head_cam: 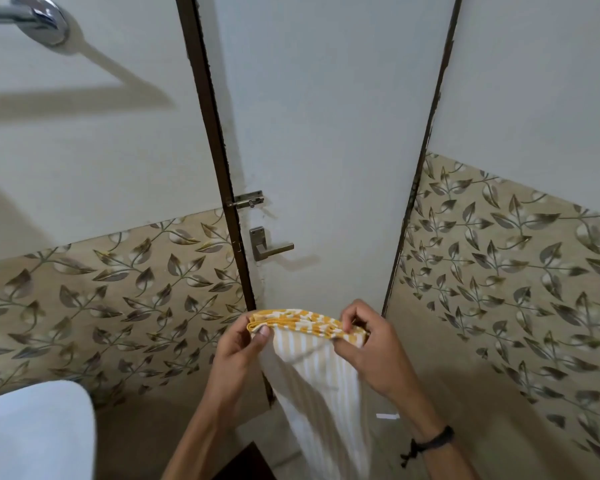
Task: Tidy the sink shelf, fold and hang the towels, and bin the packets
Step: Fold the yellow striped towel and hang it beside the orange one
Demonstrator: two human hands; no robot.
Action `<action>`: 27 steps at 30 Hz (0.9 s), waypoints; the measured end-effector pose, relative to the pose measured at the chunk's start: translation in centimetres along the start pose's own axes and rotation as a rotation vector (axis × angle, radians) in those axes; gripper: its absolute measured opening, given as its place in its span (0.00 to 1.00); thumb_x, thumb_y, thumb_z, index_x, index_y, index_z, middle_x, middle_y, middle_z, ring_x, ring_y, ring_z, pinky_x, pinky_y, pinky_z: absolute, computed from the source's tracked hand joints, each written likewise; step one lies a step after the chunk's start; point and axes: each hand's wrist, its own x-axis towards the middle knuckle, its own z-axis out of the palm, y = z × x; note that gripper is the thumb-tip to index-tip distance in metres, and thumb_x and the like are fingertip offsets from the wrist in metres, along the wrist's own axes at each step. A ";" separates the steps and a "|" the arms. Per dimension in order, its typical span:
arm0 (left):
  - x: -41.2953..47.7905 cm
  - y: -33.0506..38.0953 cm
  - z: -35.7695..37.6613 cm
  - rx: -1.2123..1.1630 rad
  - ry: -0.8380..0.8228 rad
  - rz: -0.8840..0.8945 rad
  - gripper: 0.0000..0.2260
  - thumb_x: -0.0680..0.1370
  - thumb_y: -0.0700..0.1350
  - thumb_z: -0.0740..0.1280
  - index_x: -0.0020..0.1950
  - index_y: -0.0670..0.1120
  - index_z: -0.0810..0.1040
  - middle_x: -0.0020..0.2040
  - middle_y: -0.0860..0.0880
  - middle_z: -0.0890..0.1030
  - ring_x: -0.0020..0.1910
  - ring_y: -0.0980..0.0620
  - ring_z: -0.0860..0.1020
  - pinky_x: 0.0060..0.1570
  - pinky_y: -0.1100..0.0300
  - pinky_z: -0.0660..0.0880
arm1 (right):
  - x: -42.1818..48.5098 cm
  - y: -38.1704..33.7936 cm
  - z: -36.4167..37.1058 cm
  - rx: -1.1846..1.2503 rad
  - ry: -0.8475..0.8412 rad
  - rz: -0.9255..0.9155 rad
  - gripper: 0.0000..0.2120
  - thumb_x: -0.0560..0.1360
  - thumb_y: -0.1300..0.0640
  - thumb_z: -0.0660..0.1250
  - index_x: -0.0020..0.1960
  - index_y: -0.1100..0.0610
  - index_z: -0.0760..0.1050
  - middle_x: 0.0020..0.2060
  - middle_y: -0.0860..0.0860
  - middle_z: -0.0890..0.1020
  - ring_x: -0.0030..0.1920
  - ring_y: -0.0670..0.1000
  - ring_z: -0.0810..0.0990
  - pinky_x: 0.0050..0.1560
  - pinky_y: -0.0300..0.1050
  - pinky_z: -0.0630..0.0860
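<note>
1. The towel [312,372] is held up in front of the closed door [326,150], low in the view between the two hands. Its yellow-patterned top border is bunched into layered folds, and the pale striped body hangs straight down below.
2. The left hand [238,344] has its grip closed on the left end of the border, thumb on the near face and fingers behind.
3. The right hand [364,344] pinches the right end the same way, fingertips curled over the top edge — both hands are shut on cloth, with nothing else in them.
4. The step in hand looks like folding. To do it well, keep the two ends level and draw them apart just enough to take the slack out of the border, so the layers sit flush.
5. Let the hanging length settle before bringing one edge across to meet the other; match corners, not middles.
6. The chrome towel rail [25,15] is high on the left wall, well apart from the towel — a narrow, even fold should drape there without slipping.
</note>
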 end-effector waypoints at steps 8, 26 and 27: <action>1.1 0.0 1.3 -0.007 0.015 0.039 0.10 0.79 0.43 0.72 0.59 0.43 0.81 0.56 0.43 0.86 0.55 0.46 0.83 0.60 0.49 0.78 | 1.3 -0.8 -1.9 -0.084 0.012 0.046 0.13 0.70 0.62 0.79 0.44 0.45 0.83 0.41 0.44 0.84 0.44 0.44 0.82 0.47 0.39 0.74; 0.3 -1.1 -0.7 0.152 -0.294 -0.374 0.11 0.78 0.43 0.72 0.58 0.39 0.84 0.49 0.42 0.87 0.44 0.48 0.86 0.43 0.58 0.81 | 1.2 2.6 0.6 0.412 0.260 0.438 0.16 0.78 0.45 0.69 0.46 0.59 0.82 0.44 0.54 0.85 0.49 0.53 0.84 0.56 0.53 0.79; -0.1 -1.5 -0.7 0.122 -0.250 -0.376 0.10 0.79 0.40 0.70 0.58 0.38 0.84 0.49 0.42 0.87 0.44 0.48 0.85 0.43 0.58 0.81 | 1.2 3.0 0.8 0.385 0.207 0.488 0.20 0.77 0.41 0.69 0.48 0.59 0.82 0.46 0.54 0.85 0.52 0.52 0.85 0.61 0.54 0.77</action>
